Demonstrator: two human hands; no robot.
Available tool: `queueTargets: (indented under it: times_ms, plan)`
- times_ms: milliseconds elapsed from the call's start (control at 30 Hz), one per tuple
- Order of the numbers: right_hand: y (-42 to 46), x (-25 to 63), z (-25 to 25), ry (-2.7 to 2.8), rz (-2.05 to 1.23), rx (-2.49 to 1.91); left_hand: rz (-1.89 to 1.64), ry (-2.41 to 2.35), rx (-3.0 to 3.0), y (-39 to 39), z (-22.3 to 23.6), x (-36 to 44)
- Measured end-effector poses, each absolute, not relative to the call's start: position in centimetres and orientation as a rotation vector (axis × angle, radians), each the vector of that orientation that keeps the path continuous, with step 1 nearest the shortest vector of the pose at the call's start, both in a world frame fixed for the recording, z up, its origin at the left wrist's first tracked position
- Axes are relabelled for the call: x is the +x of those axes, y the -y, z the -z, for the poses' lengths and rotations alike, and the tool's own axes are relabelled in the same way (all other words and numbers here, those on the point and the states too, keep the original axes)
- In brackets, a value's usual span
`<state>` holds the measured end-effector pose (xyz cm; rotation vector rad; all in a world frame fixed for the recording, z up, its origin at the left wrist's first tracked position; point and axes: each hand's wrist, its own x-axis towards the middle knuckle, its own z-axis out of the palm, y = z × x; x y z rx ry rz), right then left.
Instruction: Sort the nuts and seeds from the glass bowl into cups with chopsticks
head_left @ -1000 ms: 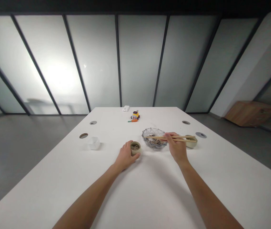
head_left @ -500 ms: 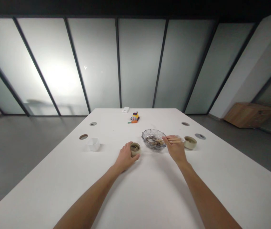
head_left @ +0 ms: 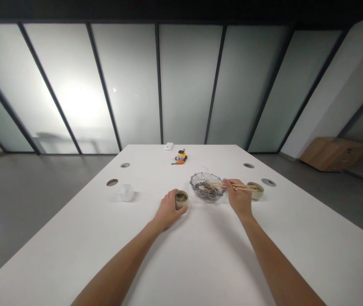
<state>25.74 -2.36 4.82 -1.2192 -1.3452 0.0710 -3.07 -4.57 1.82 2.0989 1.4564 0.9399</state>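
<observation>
My left hand (head_left: 169, 209) is curled around the left side of a small beige cup (head_left: 182, 205), which stands on the table with brownish bits inside. To its right sits a clear glass bowl (head_left: 207, 196) with a scalloped rim, holding many small dark seed-like pieces. My right hand (head_left: 239, 198) grips a pair of wooden chopsticks (head_left: 243, 187), whose tips reach leftward into the glass bowl. Just behind that hand is a second beige cup (head_left: 257, 194), partly covered by the chopstick ends. What the tips touch is too small to tell.
A translucent white container (head_left: 125, 193) stands on the left of the white table (head_left: 181, 263). Farther back are a yellow toy car (head_left: 181, 156), an orange toy carrot (head_left: 179, 162) and a white box-like object (head_left: 169, 146). Round holes pierce the tabletop on both sides.
My right hand has shifted slightly right and up, and the chopsticks now lie flatter, with their back ends over the right cup. My left hand stays on its cup.
</observation>
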Motion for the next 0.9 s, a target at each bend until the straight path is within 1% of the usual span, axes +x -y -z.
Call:
queueTargets:
  times_ms: [100, 167, 267, 333, 400, 533, 600, 733, 900]
  plan:
    - [2.4, 24.8, -5.1, 1.162, -0.406, -1.107, -0.946, -1.456, 2.088, 4.6, -1.8, -3.1]
    - [2.7, 23.6, -5.3, 1.09, -0.555, -1.014, -0.951, -1.453, 2.084, 4.7, -1.9, -3.1]
    - [3.3, 21.9, -5.6, 1.154, -0.666, -0.961, -0.964, -1.448, 2.087, 4.7, -1.9, -3.0]
    - [3.7, 21.4, -5.8, 1.216, -0.672, -0.971, -0.959, -1.454, 2.09, 4.6, -1.9, -3.0]
    - [4.0, 21.7, -6.1, 1.266, -0.548, -1.031, -0.947, -1.464, 2.092, 4.6, -1.8, -3.0]
    - [4.0, 23.9, -6.4, 1.451, -0.033, -1.168, -0.939, -1.465, 2.091, 4.6, -1.8, -3.0]
    - [3.6, 25.0, -6.2, 1.564, 0.098, -1.176, -0.94, -1.463, 2.09, 4.6, -1.8, -3.1]
    - [2.9, 25.9, -5.3, 1.645, 0.204, -1.248, -0.933, -1.466, 2.089, 4.6, -1.7, -3.1]
    - [2.6, 25.9, -4.7, 1.681, 0.23, -1.274, -0.929, -1.459, 2.092, 4.5, -1.7, -3.1]
